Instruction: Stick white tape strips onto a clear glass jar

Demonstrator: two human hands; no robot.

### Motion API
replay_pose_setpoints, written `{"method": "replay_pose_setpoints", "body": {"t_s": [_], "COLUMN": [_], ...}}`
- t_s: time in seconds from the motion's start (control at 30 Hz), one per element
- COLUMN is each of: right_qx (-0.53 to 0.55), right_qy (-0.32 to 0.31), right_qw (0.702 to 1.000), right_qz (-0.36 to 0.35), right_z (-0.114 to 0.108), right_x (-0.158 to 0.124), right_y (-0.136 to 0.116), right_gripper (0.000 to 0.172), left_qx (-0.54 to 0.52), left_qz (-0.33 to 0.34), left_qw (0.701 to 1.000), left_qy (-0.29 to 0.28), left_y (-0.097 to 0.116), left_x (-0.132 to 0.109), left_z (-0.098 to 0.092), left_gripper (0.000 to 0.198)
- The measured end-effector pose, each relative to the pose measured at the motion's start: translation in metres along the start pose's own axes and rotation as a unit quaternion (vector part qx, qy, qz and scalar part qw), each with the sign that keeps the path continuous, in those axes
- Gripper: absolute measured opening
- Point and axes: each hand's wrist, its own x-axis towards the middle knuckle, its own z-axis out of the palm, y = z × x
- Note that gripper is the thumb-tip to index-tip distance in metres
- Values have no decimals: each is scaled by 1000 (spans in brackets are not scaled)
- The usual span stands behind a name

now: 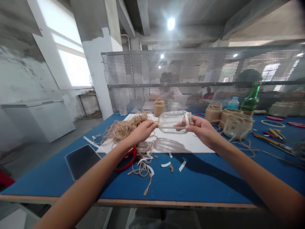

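A clear glass jar [172, 121] lies sideways in the air above a white sheet [195, 144], its mouth toward the right. My right hand [201, 128] is closed around the jar's neck, where a white strip [187, 120] runs round the glass. My left hand [145, 129] is closed in a pinch beside the jar's base; what sits between its fingertips, if anything, is hidden. A tangled heap of jute twine [121, 129] lies just beyond my left hand, with loose ends trailing toward the front.
Twine-wrapped jars [213, 113] stand at right near a green bottle [250, 98]; another wrapped jar [159, 107] stands at the back. A dark tablet [82, 161], a red ring [127, 163], paper scraps [166, 164] and pens [276, 133] lie about. A perforated metal screen [138, 70] borders the table.
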Motion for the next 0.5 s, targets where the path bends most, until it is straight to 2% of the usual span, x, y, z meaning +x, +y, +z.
{"method": "replay_pose_setpoints", "body": {"t_s": [0.37,0.5], "right_qx": [10,13], "right_qy": [-20,-32], "right_qw": [1000,999], "right_qz": [3,-10], "right_z": [-13,-15], "right_x": [-1,-1], "right_y": [-8,-8], "right_gripper": [19,18], "left_qx": [24,24], "left_qz": [92,95], "left_qw": [994,994], "left_qy": [-47,-50], "left_y": [5,7], "left_x": [-1,-3], "left_z": [-10,-11], "left_gripper": [32,28]}}
